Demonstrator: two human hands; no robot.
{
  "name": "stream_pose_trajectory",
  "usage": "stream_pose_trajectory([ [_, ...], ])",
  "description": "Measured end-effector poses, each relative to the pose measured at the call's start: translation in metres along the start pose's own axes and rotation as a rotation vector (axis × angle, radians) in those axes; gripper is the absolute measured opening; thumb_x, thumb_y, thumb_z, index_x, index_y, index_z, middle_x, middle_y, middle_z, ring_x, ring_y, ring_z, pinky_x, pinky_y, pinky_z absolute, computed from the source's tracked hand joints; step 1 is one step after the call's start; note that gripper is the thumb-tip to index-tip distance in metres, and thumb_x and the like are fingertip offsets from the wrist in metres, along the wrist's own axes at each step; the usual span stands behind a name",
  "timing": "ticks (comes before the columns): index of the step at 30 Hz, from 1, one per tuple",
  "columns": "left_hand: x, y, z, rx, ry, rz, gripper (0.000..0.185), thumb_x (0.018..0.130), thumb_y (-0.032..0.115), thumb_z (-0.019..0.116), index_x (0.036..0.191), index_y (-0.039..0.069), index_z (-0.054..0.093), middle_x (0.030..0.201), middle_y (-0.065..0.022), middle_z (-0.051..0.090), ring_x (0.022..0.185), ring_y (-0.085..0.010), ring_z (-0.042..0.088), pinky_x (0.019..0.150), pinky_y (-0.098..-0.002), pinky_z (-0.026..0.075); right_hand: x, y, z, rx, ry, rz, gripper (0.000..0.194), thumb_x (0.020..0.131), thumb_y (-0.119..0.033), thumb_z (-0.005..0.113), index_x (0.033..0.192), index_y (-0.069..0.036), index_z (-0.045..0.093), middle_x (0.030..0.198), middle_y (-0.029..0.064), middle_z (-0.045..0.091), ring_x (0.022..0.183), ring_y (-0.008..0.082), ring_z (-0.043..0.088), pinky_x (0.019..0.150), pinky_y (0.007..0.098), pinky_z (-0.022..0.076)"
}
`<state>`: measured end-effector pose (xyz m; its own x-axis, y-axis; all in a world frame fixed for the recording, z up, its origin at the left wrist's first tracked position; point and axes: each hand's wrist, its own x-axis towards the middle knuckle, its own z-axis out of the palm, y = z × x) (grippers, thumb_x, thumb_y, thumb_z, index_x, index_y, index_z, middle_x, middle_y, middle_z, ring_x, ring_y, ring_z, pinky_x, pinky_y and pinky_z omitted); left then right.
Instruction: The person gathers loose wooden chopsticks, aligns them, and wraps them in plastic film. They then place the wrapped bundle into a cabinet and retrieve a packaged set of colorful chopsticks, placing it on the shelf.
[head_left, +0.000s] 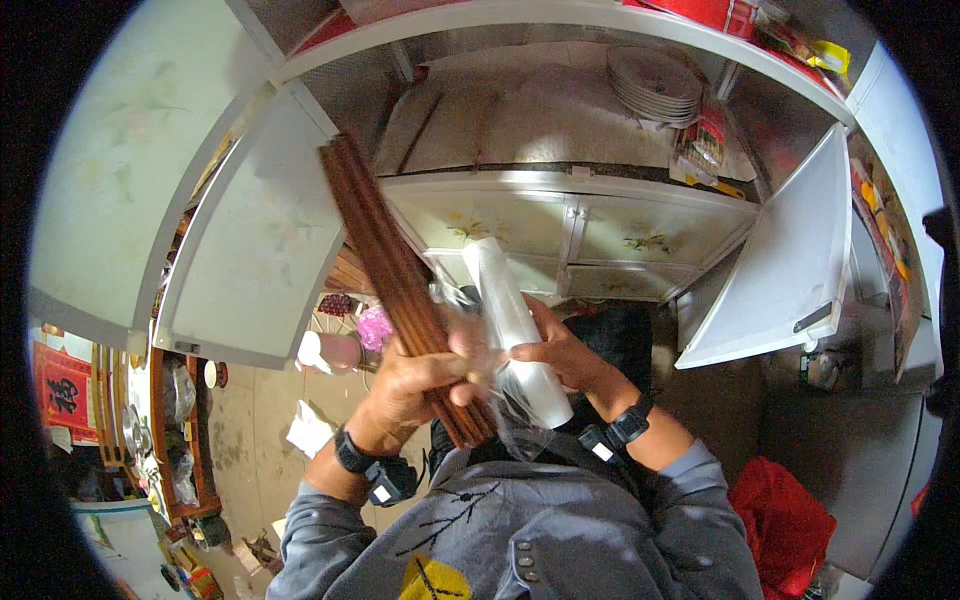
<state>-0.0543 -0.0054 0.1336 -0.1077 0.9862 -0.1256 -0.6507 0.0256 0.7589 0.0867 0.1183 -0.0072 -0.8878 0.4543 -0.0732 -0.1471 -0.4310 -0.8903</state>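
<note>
A bundle of long dark-brown wooden sticks, apparently chopsticks (379, 240), is gripped in my left hand (420, 375). It slants from upper left down towards my waist. In my right hand (566, 349) is a whitish translucent roll of plastic film or bags (502, 289), tilted beside the bundle. Thin clear plastic (517, 420) hangs between the two hands, low in front of my shirt. Motion blur hides some of my left fingertips, so I cannot tell whether they pinch the plastic too.
Before me stands a cabinet with an open shelf (517, 105), holding stacked white plates (654, 82) and a packet (701, 146). Open cabinet doors jut out at the left (251, 225) and right (772, 255). A pink bag (373, 328) is lower left; red cloth (780, 517) lies lower right.
</note>
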Motion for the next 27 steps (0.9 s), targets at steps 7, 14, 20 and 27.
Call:
stream_pose_trajectory([
  [7, 0.019, 0.005, 0.015, 0.152, -0.136, -0.025, 0.015, 0.075, 0.010, 0.063, 0.084, 0.002, 0.053, 0.069, -0.0086, 0.056, 0.055, -0.0132, 0.052, 0.064, -0.0288, 0.047, 0.008, 0.013, 0.017, 0.191, -0.135, -0.030, 0.082, 0.071, -0.019, 0.061, 0.141, -0.010, 0.019, 0.126, 0.0095, 0.043, 0.115, 0.0229, 0.044, 0.097, 0.0369, 0.0377],
  [14, 0.025, 0.011, 0.007, 0.180, -0.062, -0.067, 0.015, 0.075, 0.007, 0.063, 0.085, 0.000, 0.054, 0.068, -0.0067, 0.055, 0.055, -0.0128, 0.052, 0.058, -0.0277, 0.044, 0.001, 0.031, 0.018, 0.059, -0.008, 0.009, 0.076, 0.066, -0.026, 0.060, 0.134, -0.008, 0.029, 0.118, 0.0107, 0.049, 0.104, 0.0236, 0.052, 0.089, 0.0386, 0.0443],
  [20, 0.030, -0.011, -0.008, 0.236, -0.033, -0.149, 0.014, 0.075, 0.007, 0.064, 0.084, -0.001, 0.056, 0.067, -0.0063, 0.056, 0.057, -0.0120, 0.054, 0.054, -0.0242, 0.043, -0.008, 0.053, -0.013, 0.301, -0.027, 0.090, 0.063, 0.072, -0.020, 0.061, 0.130, -0.009, 0.041, 0.109, 0.0026, 0.051, 0.097, 0.0121, 0.051, 0.087, 0.0285, 0.0413],
  [27, 0.064, -0.045, -0.013, 0.261, -0.100, -0.255, 0.010, 0.075, 0.007, 0.063, 0.079, -0.001, 0.058, 0.067, -0.0055, 0.058, 0.057, -0.0118, 0.054, 0.055, -0.0245, 0.043, -0.007, 0.060, -0.037, 0.039, 0.130, -0.054, 0.059, 0.074, -0.034, 0.057, 0.120, 0.000, 0.041, 0.102, 0.0114, 0.056, 0.093, 0.0243, 0.057, 0.083, 0.0366, 0.0469],
])
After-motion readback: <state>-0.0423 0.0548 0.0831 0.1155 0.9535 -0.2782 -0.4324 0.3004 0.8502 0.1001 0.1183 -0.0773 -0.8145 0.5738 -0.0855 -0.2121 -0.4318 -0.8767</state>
